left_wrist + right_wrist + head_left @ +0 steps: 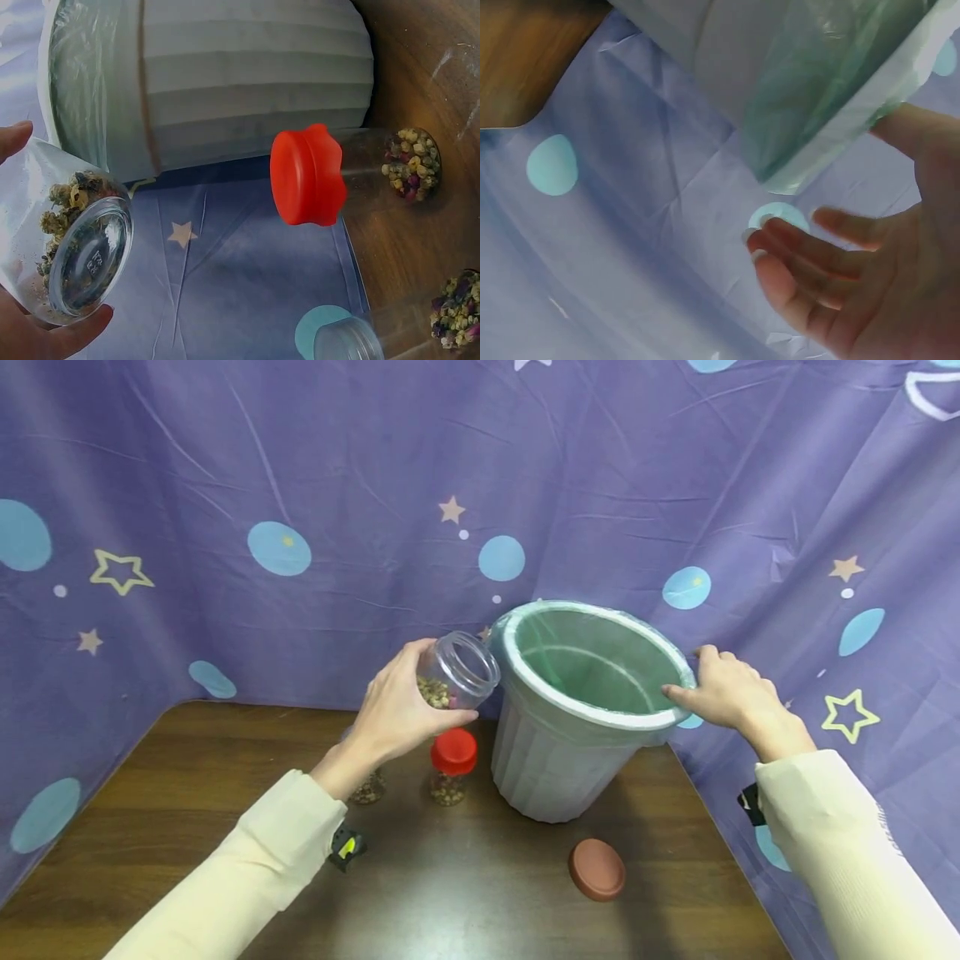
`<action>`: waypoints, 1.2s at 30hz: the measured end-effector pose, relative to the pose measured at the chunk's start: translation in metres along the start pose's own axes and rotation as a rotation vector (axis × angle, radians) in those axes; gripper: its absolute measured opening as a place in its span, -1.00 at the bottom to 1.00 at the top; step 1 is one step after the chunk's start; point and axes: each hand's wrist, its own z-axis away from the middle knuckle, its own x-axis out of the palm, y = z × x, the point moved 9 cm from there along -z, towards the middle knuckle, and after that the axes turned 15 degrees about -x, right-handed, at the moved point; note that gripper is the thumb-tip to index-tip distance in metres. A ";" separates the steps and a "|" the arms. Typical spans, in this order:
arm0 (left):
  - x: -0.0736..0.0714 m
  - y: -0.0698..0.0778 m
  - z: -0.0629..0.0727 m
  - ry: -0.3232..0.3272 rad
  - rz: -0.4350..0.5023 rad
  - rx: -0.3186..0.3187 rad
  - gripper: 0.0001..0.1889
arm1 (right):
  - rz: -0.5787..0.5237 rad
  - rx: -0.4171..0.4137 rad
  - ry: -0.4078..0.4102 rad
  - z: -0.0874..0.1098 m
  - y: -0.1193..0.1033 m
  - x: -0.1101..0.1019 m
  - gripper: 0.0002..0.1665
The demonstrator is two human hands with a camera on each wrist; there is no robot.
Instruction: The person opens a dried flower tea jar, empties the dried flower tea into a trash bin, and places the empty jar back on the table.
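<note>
My left hand (401, 702) grips a clear jar (467, 672) by its side, tilted with its lidless mouth toward the bin. Dried flower buds (71, 206) lie along the jar's lower wall. The pale ribbed bin (543, 764), lined with a thin green bag (592, 652), stands upright just right of the jar. At the bin's right rim is my right hand (727, 693). Its thumb touches the rim, while the other fingers (821, 251) spread loosely outside, apart from the bin.
A red-lidded jar (452, 764) of dried buds stands below the left hand. Another jar (367, 787) is partly hidden behind the left wrist. A round reddish-brown lid (597, 869) lies on the wooden table (450, 902) before the bin. A purple patterned cloth (375, 485) hangs behind.
</note>
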 end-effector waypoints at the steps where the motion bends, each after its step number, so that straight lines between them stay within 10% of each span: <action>1: 0.000 0.000 -0.001 0.003 0.000 0.000 0.01 | -0.002 0.018 -0.014 0.000 0.003 0.002 -0.09; 14: -0.016 -0.004 -0.011 0.028 -0.009 0.008 0.01 | -0.184 0.175 -0.126 -0.001 0.009 0.035 -0.46; 36: -0.021 0.011 -0.040 0.086 -0.177 0.061 -0.01 | -0.222 0.213 -0.003 -0.003 0.014 0.037 -0.55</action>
